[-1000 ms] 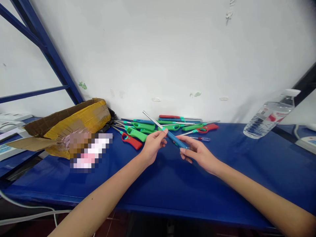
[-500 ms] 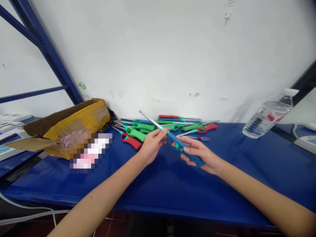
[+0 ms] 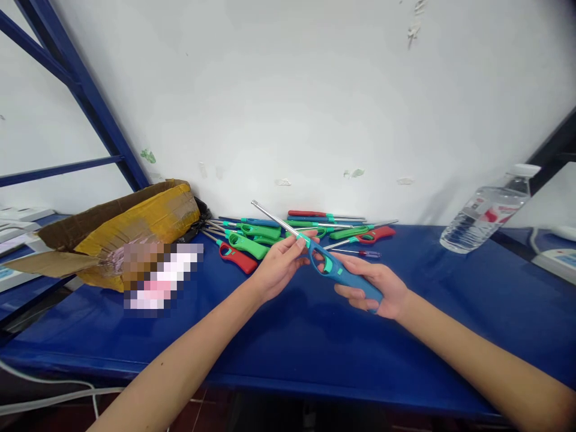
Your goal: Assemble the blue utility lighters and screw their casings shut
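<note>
Both hands hold one blue gas lighter (image 3: pixel 346 275) with a long metal barrel and a green trigger, its barrel pointing up and left above the table. My left hand (image 3: pixel 279 267) pinches the lighter where the barrel meets the body. Around the lower handle my right hand (image 3: pixel 382 285) is closed, with the fingers underneath. Behind the hands lie several more lighters, among them a green lighter (image 3: pixel 246 245) and a red lighter (image 3: pixel 238 258) near my left hand. A small screwdriver (image 3: pixel 369 254) with a clear purplish handle lies just beyond my right hand.
The blue table (image 3: pixel 279 348) runs along a white wall. At left stands an open cardboard box (image 3: pixel 135 219) wrapped in yellow tape, beside a blurred-out patch. A tilted-looking water bottle (image 3: pixel 486 210) stands at right. White power strips and cables lie at both sides.
My right hand has shifted slightly right and down along the handle, its thumb moving off the lighter's side. More of the trigger area shows now. The left hand keeps its pinch.
</note>
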The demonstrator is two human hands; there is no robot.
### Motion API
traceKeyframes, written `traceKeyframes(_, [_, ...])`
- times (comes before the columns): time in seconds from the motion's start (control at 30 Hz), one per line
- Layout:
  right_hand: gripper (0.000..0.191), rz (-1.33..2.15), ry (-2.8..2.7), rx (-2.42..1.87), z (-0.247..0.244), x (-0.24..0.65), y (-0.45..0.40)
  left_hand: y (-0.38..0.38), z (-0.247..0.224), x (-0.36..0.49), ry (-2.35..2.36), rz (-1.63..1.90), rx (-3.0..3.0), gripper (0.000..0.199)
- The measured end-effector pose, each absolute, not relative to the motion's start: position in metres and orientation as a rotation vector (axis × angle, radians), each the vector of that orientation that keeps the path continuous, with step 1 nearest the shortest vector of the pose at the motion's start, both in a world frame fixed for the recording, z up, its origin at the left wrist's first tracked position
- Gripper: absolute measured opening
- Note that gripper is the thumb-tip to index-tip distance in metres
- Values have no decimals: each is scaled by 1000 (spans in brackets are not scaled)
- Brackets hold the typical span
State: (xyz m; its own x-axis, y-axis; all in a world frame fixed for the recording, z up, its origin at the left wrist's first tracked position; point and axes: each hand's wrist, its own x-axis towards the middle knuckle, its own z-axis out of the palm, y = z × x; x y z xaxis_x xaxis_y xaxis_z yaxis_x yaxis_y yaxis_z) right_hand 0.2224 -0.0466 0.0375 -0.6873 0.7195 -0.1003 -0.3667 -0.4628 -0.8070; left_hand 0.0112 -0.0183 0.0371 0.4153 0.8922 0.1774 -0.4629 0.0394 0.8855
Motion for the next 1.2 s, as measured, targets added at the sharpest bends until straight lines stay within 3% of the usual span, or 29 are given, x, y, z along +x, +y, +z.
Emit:
traceKeyframes(0.3, [40,1950,-1169,-615,33,212,-48,-19,34,17,589,1207,1060,38])
traceKeyframes(0.87, [38,2027,-1122,-623,29,209,-51,-15,21,20,668,1235,1100,42])
traceKeyframes(1.2, [38,1814,-1074,-742,30,200,-47,-18,29,23,732,1198,1176,37])
